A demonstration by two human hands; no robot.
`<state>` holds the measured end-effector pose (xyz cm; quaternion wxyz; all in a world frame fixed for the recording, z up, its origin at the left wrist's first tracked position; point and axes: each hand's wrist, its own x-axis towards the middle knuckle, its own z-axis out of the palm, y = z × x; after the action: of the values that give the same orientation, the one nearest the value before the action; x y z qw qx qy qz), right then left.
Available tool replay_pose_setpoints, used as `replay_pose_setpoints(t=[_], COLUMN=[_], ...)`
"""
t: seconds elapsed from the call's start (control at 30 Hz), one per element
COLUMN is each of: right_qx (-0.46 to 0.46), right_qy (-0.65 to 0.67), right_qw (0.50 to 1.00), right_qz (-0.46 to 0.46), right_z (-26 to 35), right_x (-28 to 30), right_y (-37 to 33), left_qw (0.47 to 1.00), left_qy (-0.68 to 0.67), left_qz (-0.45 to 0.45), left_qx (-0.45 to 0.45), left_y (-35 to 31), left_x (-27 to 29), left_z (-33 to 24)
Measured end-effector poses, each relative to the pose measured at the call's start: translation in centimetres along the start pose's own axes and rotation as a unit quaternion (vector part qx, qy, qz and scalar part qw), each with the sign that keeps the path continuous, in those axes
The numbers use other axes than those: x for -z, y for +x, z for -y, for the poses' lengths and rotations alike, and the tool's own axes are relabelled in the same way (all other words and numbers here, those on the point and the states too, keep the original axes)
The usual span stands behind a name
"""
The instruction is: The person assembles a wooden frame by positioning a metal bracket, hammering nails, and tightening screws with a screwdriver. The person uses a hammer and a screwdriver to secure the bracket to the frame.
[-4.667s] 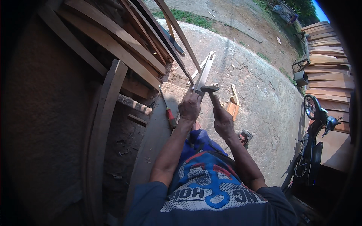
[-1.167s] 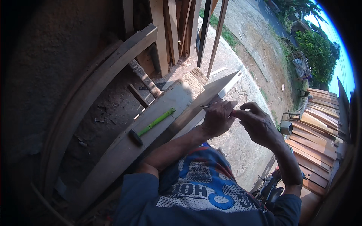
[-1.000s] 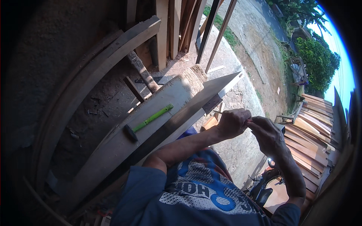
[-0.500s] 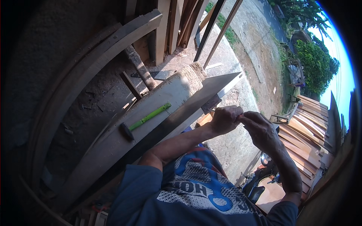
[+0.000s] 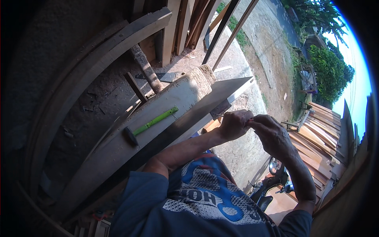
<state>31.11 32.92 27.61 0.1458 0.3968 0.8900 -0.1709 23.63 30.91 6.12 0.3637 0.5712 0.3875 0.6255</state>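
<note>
My left hand is closed round a slim metal-shafted tool, perhaps a screwdriver; most of it is hidden by my fingers. Its thin shaft points left toward a dark wooden piece at the near side of a long plank. Just to the right, my right hand pinches the tool's other end, where a bit of reddish colour shows between the fingers. On the pale thick timber beyond the plank lies a hammer with a green handle and dark head, touched by neither hand.
A large curved wooden piece arches at the left. Upright boards lean at the back. Stacked planks lie at the right, with a parked motorcycle nearer me. Shavings litter the ground by the timber.
Both hands keep their hold on the tool, and the right hand's wrist and fingers have turned slightly. The whole view has shifted a little; the hammer lies as before.
</note>
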Motion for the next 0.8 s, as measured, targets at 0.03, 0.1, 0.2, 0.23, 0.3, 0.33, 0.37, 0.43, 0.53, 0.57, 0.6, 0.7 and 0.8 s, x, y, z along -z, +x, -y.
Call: replay_pose_setpoints(t=[0.03, 0.1, 0.2, 0.23, 0.3, 0.33, 0.37, 0.43, 0.53, 0.57, 0.6, 0.7, 0.8], right_qx=[-0.001, 0.0, 0.0, 0.002, 0.037, 0.053, 0.027, -0.026, -0.044, -0.102, -0.159, -0.039, 0.114], right_qy=[0.003, 0.019, -0.018, -0.04, -0.069, -0.086, -0.081, -0.068, -0.141, -0.122, -0.103, -0.106, -0.097], right_qw=[1.0, 1.0, 1.0, 0.999, 0.997, 0.995, 0.996, 0.995, 0.984, 0.982, 0.976, 0.993, 0.989], right_qz=[0.0, 0.0, -0.019, -0.028, -0.006, 0.005, 0.028, 0.073, 0.103, 0.104, 0.104, 0.045, -0.003], right_z=[0.0, 0.1, 0.8, 1.1, 1.0, 1.0, 1.1, 1.2, 0.3, 0.1, 0.0, 0.2, -0.6], right_x=[0.0, 0.0, 0.9, 1.3, 1.9, 2.2, 2.4, 2.5, 1.2, 0.9, 0.7, 1.6, 2.2], right_y=[0.0, 0.3, 0.1, 0.1, 0.0, -0.1, 0.0, 0.2, 0.9, 1.2, 1.4, 2.0, 1.2], left_qw=[1.0, 1.0, 0.999, 0.999, 0.997, 0.997, 0.996, 0.996, 0.997, 0.996, 0.997, 0.996, 0.997], left_qy=[-0.003, -0.008, -0.024, -0.033, -0.041, -0.04, -0.04, -0.061, -0.074, -0.074, -0.07, -0.04, -0.054], left_qz=[-0.001, 0.004, 0.026, 0.033, 0.05, 0.058, 0.066, 0.034, -0.015, -0.034, -0.017, 0.065, 0.043], left_qx=[0.001, 0.007, 0.019, 0.025, 0.038, 0.043, 0.048, 0.051, -0.007, -0.037, -0.022, 0.054, 0.017], left_y=[0.1, -0.1, 0.0, 0.1, 0.1, 0.1, 0.1, -0.2, 0.1, 0.2, 0.1, 0.2, 0.3], left_x=[-0.1, 0.0, 0.5, 0.6, 0.8, 0.8, 0.8, 0.9, 0.7, 0.4, 0.2, 0.6, 0.5], left_z=[0.1, 0.2, 0.4, 0.5, 0.6, 0.7, 0.7, -0.1, -1.5, -1.8, -1.4, -0.6, -0.2])
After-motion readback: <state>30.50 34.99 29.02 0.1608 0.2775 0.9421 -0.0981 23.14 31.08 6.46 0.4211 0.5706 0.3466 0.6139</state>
